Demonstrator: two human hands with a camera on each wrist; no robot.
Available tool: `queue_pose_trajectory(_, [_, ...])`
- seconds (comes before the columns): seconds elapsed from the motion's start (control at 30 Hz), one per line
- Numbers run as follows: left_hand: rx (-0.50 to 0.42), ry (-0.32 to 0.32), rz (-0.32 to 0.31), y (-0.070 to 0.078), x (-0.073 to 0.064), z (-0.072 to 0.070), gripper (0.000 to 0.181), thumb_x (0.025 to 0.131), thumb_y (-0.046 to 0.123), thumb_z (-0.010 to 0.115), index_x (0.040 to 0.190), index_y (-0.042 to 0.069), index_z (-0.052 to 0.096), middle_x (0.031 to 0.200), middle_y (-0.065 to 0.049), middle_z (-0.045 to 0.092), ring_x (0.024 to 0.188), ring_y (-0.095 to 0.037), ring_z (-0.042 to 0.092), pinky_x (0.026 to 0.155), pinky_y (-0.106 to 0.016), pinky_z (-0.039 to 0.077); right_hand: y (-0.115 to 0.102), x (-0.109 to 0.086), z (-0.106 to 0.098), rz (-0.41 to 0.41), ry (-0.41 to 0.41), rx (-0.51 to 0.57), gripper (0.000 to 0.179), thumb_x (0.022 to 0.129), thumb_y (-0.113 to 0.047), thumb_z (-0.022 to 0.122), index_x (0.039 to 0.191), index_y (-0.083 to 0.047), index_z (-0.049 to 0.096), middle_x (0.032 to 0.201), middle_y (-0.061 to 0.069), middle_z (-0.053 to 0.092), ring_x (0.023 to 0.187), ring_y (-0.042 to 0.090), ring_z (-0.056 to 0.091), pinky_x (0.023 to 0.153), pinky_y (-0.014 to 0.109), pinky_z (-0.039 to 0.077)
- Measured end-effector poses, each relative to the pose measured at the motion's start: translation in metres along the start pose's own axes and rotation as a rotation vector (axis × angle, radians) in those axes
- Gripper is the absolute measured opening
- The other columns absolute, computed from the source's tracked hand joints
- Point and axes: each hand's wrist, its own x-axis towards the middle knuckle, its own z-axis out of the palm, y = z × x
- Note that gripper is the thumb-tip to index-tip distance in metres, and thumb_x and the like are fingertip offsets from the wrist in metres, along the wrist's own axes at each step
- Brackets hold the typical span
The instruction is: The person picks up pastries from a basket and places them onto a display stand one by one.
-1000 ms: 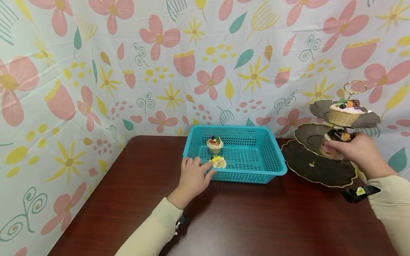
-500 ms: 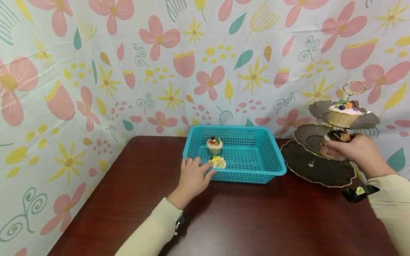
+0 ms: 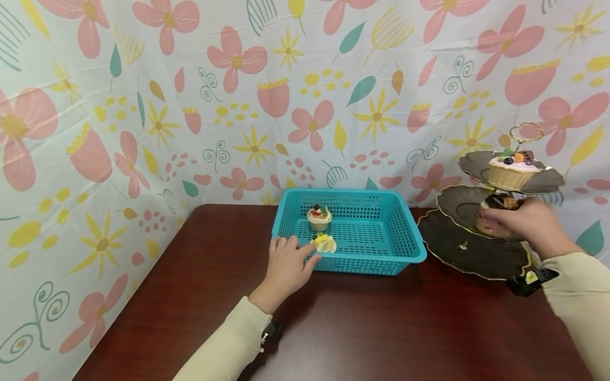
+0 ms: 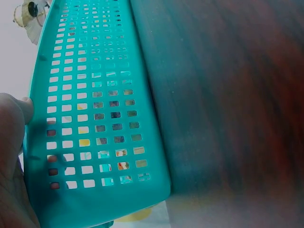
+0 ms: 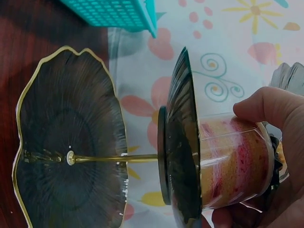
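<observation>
At the right, my right hand point(image 3: 540, 227) grips a layered cake in a clear cup point(image 5: 232, 161), fingers around its sides. The cup stands on the middle plate point(image 3: 455, 206) of a dark, gold-rimmed three-tier stand. Pink and yellow layers show through its wall in the right wrist view, with a dark topping at its upper end. My left hand point(image 3: 287, 267) reaches over the front rim of a turquoise basket point(image 3: 362, 259), fingers loosely bent. Its index finger is right at a cream cupcake with yellow topping point(image 3: 326, 244); its other fingertips are hidden behind the rim.
Farther back in the basket sits a cupcake with red fruit point(image 3: 320, 218). Another cupcake with berries point(image 3: 511, 175) stands on the top tier. The wide bottom plate point(image 5: 71, 128) rests on the dark wooden table point(image 3: 362, 323), close to the basket's right end. Flowered cloth hangs behind.
The head view has tilted up very slightly. My right wrist has shifted a little while its hand keeps holding the cup of cake. My left hand stays at the basket rim.
</observation>
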Motion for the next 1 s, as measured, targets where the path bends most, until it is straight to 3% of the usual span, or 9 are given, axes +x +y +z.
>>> queue_pose_trajectory(0.13, [-0.005,-0.001,0.002,0.001,0.000,0.000,0.028,0.102,0.045,0.058,0.115,0.026,0.073,0.091,-0.003,0.052,0.090,-0.023,0.048,0.101,-0.056,0.033,0.007,0.002,0.002,0.010,-0.017,0.052,0.053,0.089,-0.056,0.069,0.061,-0.014,0.051,0.057,-0.001,0.046,0.056,0.019,0.045,0.051,0.037,0.040])
queue_pose_trajectory(0.27, [-0.001,-0.003,0.001,0.001,0.001,-0.001,0.028,0.102,0.045,0.057,0.115,0.026,0.073,0.091,-0.003,0.052,0.091,-0.023,0.049,0.102,-0.056,0.033,0.013,0.006,0.001,0.015,-0.035,0.065,0.053,0.089,-0.056,0.069,0.067,-0.010,0.056,0.064,0.003,0.053,0.060,0.019,0.050,0.053,0.036,0.043])
queue_pose_trajectory(0.4, [0.001,-0.001,-0.002,0.001,0.001,-0.001,0.028,0.101,0.045,0.058,0.116,0.026,0.072,0.092,-0.003,0.052,0.091,-0.023,0.049,0.102,-0.056,0.033,0.015,0.010,-0.002,0.015,-0.050,0.050,0.060,0.089,-0.056,0.068,0.086,0.003,0.059,0.082,0.015,0.060,0.072,0.021,0.053,0.057,0.034,0.047])
queue_pose_trajectory(0.53, [0.000,0.002,-0.003,0.000,0.000,-0.001,0.028,0.101,0.045,0.058,0.115,0.026,0.072,0.091,-0.003,0.052,0.091,-0.023,0.049,0.101,-0.056,0.034,0.017,0.012,-0.003,-0.002,-0.053,0.040,0.072,0.089,-0.054,0.069,0.108,0.014,0.052,0.092,0.023,0.060,0.078,0.023,0.054,0.058,0.031,0.047])
queue_pose_trajectory(0.7, [0.002,0.002,-0.005,0.000,0.000,0.000,0.028,0.101,0.045,0.058,0.116,0.026,0.072,0.092,-0.003,0.053,0.091,-0.023,0.049,0.100,-0.056,0.034,0.018,0.013,-0.001,-0.020,-0.044,0.060,0.080,0.090,-0.048,0.070,0.123,0.020,0.043,0.100,0.028,0.058,0.089,0.034,0.054,0.058,0.028,0.046])
queue_pose_trajectory(0.8, [0.003,-0.001,-0.006,0.000,0.000,0.001,0.028,0.101,0.045,0.058,0.116,0.026,0.072,0.092,-0.003,0.053,0.092,-0.023,0.049,0.101,-0.056,0.034,0.019,0.014,0.000,-0.030,-0.051,0.096,0.084,0.093,-0.045,0.069,0.133,0.021,0.035,0.114,0.036,0.052,0.099,0.041,0.051,0.058,0.024,0.044])
queue_pose_trajectory(0.9, [0.004,-0.006,-0.008,0.001,0.000,0.000,0.028,0.101,0.045,0.058,0.116,0.026,0.072,0.093,-0.003,0.053,0.092,-0.023,0.050,0.102,-0.056,0.034,0.021,0.014,0.001,-0.036,-0.060,0.151,0.082,0.095,-0.040,0.068,0.136,0.022,0.033,0.116,0.039,0.052,0.091,0.023,0.057,0.058,0.020,0.044])
queue_pose_trajectory(1.0, [0.005,-0.008,-0.011,0.001,0.000,0.000,0.029,0.101,0.046,0.058,0.116,0.026,0.073,0.093,-0.003,0.054,0.093,-0.024,0.050,0.102,-0.057,0.033,0.024,0.015,0.001,-0.042,-0.050,0.175,0.084,0.095,-0.038,0.069,0.140,0.021,0.029,0.121,0.041,0.049,0.083,0.003,0.051,0.058,0.015,0.042])
